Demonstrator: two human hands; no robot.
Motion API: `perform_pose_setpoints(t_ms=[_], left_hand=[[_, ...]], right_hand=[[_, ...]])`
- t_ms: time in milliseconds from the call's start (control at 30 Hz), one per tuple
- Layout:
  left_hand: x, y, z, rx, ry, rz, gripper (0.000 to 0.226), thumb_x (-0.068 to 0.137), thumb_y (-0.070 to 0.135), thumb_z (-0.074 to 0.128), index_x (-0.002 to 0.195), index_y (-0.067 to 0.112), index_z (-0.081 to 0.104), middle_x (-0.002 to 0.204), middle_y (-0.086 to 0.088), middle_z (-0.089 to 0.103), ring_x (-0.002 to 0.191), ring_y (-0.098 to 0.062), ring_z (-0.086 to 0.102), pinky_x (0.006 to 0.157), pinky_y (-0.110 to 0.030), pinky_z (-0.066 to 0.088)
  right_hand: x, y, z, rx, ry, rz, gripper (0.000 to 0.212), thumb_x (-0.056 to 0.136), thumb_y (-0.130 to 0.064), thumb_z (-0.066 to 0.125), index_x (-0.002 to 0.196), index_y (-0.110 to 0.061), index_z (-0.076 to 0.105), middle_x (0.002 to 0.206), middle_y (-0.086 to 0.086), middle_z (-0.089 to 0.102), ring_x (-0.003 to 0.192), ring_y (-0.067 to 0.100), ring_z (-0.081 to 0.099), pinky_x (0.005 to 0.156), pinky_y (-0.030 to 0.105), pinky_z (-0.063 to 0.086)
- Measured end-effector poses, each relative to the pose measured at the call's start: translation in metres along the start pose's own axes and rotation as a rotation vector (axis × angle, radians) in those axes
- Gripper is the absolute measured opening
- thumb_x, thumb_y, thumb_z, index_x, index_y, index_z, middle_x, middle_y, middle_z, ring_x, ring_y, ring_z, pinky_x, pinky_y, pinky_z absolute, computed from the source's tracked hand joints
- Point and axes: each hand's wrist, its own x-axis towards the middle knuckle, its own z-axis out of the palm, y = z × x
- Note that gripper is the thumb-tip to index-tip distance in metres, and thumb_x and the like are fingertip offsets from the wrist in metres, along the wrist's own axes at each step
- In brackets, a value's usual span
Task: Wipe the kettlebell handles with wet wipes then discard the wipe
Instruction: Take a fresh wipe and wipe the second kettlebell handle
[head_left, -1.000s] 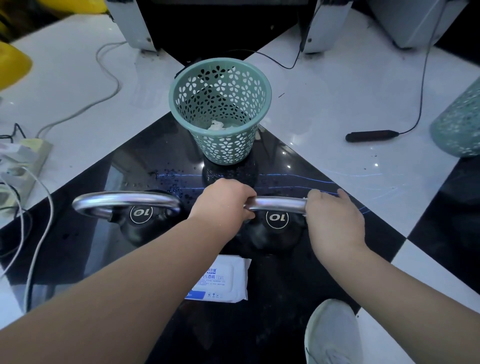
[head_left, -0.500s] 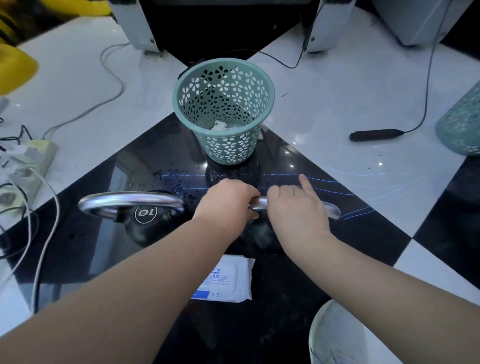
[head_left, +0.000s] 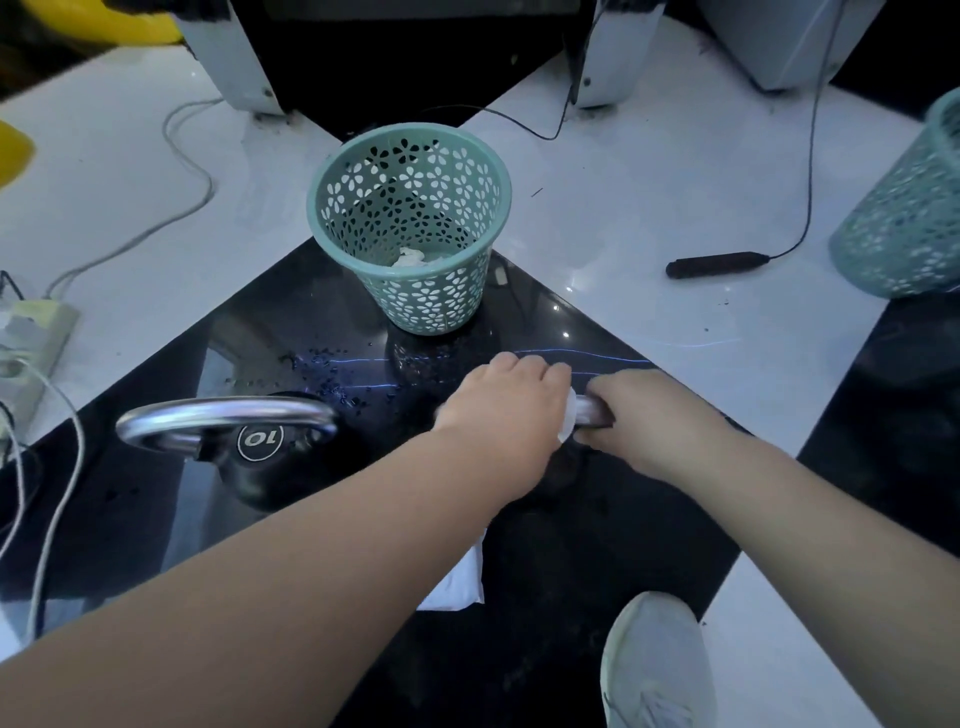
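Both hands, left hand (head_left: 506, 402) and right hand (head_left: 647, 410), are clamped on the right kettlebell's handle (head_left: 592, 410); a white wipe (head_left: 569, 421) shows at the left hand; the basket (head_left: 410, 228) stands at 12 o'clock.

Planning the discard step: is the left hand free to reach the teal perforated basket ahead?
Probably yes: the left hand, holding the white wipe, has bare floor between it and the teal perforated basket.

Both bare forearms reach forward, converging at centre. The left hand (head_left: 506, 402) is curled, knuckles up; the right hand (head_left: 647, 410) is curled just beside it.
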Motion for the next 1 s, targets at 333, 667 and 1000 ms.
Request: perform_pose_setpoints(t_ms=[333,667,1000], left_hand=[[0.015,0.009,0.011,0.108,-0.044,-0.008,0.025,0.086,0.004,0.053,0.109,0.011,0.046,0.107,-0.005,0.06,0.098,-0.027,0.055,0.072,-0.033,0.031],[0.006,-0.029,0.032,0.043,0.138,0.06,0.014,0.094,0.027,0.052,0.102,0.016,0.049,0.094,-0.001,0.062,0.094,-0.025,0.053,0.083,-0.032,0.036],[-0.02,-0.066,0.073,-0.576,0.267,-0.214,0.013,0.083,0.011,0.064,0.093,0.017,0.062,0.08,0.002,0.062,0.073,-0.019,0.052,0.062,-0.028,0.04]], right_hand=[[0.006,0.004,0.019,0.115,0.094,-0.041,0.019,0.087,-0.027,0.063,0.077,-0.015,0.051,0.077,0.005,0.059,0.072,0.025,0.055,0.054,0.03,0.035],[0.01,0.006,0.022,0.139,0.106,-0.04,0.02,0.088,-0.029,0.063,0.078,-0.02,0.048,0.066,-0.002,0.051,0.063,0.02,0.048,0.047,0.024,0.03],[0.012,0.009,0.027,0.15,0.137,-0.031,0.011,0.087,-0.023,0.06,0.083,-0.016,0.053,0.068,-0.002,0.052,0.059,0.016,0.045,0.048,0.024,0.031]])
